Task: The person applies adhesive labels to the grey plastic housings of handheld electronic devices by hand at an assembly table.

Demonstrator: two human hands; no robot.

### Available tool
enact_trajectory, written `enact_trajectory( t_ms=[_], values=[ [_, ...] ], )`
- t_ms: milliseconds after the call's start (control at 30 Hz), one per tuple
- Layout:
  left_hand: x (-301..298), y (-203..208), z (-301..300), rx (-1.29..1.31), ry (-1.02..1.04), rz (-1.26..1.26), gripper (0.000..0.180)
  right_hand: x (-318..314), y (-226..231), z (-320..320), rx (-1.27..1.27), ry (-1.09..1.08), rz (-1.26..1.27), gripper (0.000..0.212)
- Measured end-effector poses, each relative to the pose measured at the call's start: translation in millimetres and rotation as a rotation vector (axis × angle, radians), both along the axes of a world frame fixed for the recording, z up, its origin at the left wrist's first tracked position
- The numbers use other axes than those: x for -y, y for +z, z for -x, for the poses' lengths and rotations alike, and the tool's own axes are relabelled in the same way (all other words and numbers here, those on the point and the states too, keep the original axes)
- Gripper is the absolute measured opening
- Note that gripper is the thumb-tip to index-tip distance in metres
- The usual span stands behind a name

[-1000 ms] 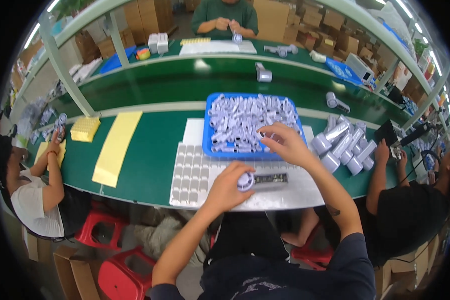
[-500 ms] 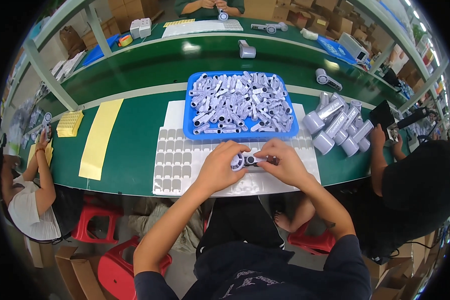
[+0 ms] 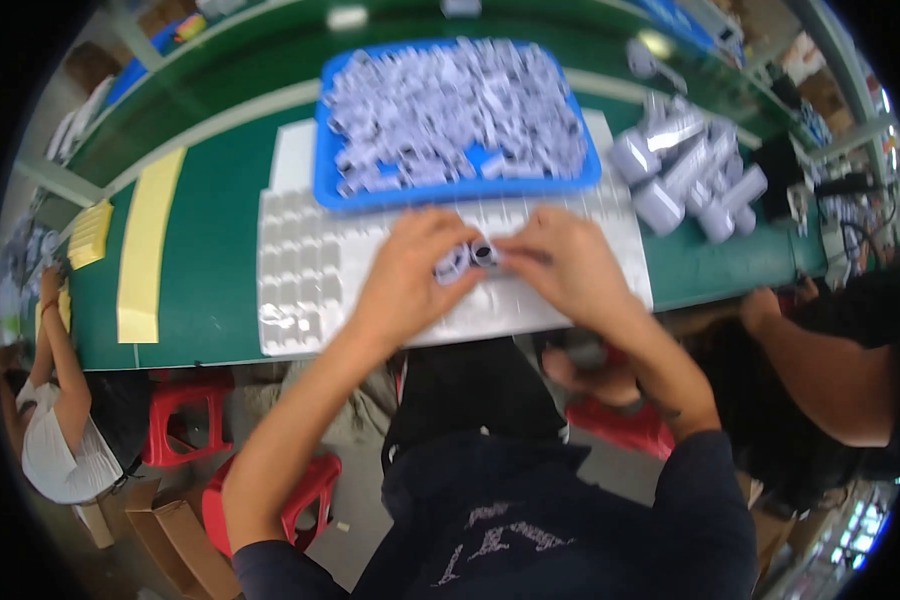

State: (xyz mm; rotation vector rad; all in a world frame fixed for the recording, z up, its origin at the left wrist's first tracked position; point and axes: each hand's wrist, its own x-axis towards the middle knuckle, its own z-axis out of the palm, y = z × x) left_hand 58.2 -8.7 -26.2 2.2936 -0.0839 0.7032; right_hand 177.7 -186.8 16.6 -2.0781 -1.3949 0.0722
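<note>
Just in front of the blue tray, I hold a small pale handheld fan over a white sheet of grey stickers. My left hand is closed round the fan's round head. At its other end, beside a dark round spot, the fingers of my right hand are pinched. Motion blur and my fingers hide whether the right hand grips the fan itself or a separate small part. Many small pale lavender parts are heaped in the tray.
At the right, pale fans with thick cylindrical ends lie piled on the green bench. A yellow strip and a yellow stack lie to the left. Co-workers sit on both sides; red stools stand below the bench.
The view has tilted and blurred, so the tray and bench sit higher in the picture. Both hands remain on the fan in front of the tray.
</note>
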Motion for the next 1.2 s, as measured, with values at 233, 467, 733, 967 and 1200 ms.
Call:
enact_trajectory(
  t_ms=[233,467,733,967,1200],
  values=[
    [-5,2,-2,-0.02,0.005,-0.096,0.035,-11,-9,3,0.153,0.006,0.036,0.013],
    [24,-9,29,0.184,0.102,-0.226,0.038,19,-32,-7,-0.43,0.165,-0.094,0.032],
    [34,4,27,0.002,0.188,-0.016,0.029,21,-45,3,-0.364,0.231,-0.173,0.04],
    [28,-1,26,-0.042,0.112,-0.036,0.034,23,-53,4,-0.333,0.204,-0.213,0.04],
    [31,1,28,-0.066,0.155,-0.044,0.037,20,-57,8,-0.271,0.213,-0.238,0.04]
  ],
)
